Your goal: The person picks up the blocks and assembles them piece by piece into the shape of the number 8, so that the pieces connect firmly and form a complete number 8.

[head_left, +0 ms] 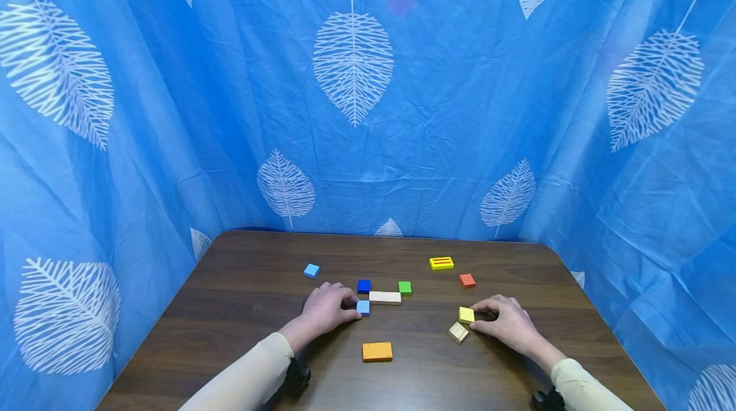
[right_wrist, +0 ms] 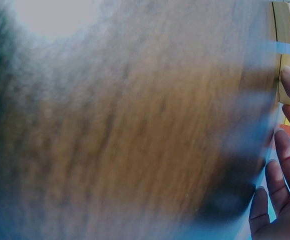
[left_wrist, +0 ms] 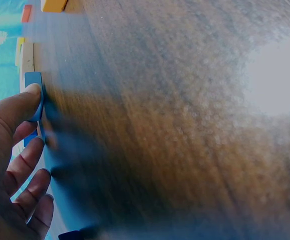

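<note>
My left hand (head_left: 326, 310) pinches a light blue block (head_left: 363, 308) between thumb and index finger, beside the left end of a long white block (head_left: 385, 298). In the left wrist view the thumb lies on the face of this blue block (left_wrist: 33, 78), the other fingers spread loosely behind. A dark blue block (head_left: 364, 286) sits just beyond it, and a green block (head_left: 405, 288) stands at the white block's far right corner. On the right, my right hand (head_left: 508, 324) pinches a yellow block (head_left: 466, 315) by its right side. Close in front of that lies a striped pale wooden block (head_left: 458, 333).
An orange block (head_left: 377, 352) lies nearer me, between the hands. Farther back are another light blue block (head_left: 312, 270), a yellow block with red stripes (head_left: 441, 263) and a red block (head_left: 467, 280). A blue leaf-print curtain (head_left: 437, 110) surrounds the brown wooden table (head_left: 230, 289).
</note>
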`<state>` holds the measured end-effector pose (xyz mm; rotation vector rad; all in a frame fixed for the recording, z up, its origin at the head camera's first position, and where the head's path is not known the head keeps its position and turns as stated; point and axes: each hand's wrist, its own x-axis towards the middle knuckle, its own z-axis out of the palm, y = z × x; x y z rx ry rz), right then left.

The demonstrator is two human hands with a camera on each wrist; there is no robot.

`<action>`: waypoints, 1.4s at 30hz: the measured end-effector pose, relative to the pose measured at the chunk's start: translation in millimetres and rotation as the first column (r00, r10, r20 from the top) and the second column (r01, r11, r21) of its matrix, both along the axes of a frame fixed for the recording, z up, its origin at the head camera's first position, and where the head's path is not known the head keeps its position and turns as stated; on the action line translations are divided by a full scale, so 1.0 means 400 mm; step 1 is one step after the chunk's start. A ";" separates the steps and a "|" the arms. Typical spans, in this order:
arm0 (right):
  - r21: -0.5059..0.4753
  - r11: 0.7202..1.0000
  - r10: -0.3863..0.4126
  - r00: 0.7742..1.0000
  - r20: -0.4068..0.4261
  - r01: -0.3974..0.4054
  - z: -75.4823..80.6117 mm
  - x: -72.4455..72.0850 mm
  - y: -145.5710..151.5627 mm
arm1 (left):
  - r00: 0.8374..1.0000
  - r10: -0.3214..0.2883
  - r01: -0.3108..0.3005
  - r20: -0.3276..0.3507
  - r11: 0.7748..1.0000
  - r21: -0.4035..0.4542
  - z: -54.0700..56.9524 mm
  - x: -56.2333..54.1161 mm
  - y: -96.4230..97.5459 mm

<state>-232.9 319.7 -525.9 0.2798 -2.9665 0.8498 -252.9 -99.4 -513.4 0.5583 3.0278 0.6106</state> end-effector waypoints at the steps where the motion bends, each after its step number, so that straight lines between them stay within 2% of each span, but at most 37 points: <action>1: 0.001 1.000 -0.001 1.000 -0.001 0.001 0.000 0.000 0.000 | 1.000 0.000 0.000 0.001 1.000 0.000 0.000 0.000 0.000; 18: 0.043 0.999 -0.014 0.999 -0.052 0.016 -0.003 0.008 -0.009 | 1.000 -0.004 0.004 -0.006 1.000 0.003 0.003 0.002 0.000; 29: 0.045 0.999 -0.018 0.999 -0.044 0.020 -0.005 0.007 -0.010 | 1.000 -0.003 0.003 -0.010 1.000 0.001 0.002 0.003 0.000; 39: 0.010 1.000 -0.013 1.000 -0.016 0.013 0.030 -0.022 -0.031 | 1.000 -0.004 0.004 -0.007 1.000 0.009 0.003 0.006 0.000; 42: -0.008 1.000 0.003 1.000 -0.029 -0.003 0.045 -0.034 -0.049 | 1.000 -0.004 0.004 -0.002 1.000 0.014 0.006 0.006 0.000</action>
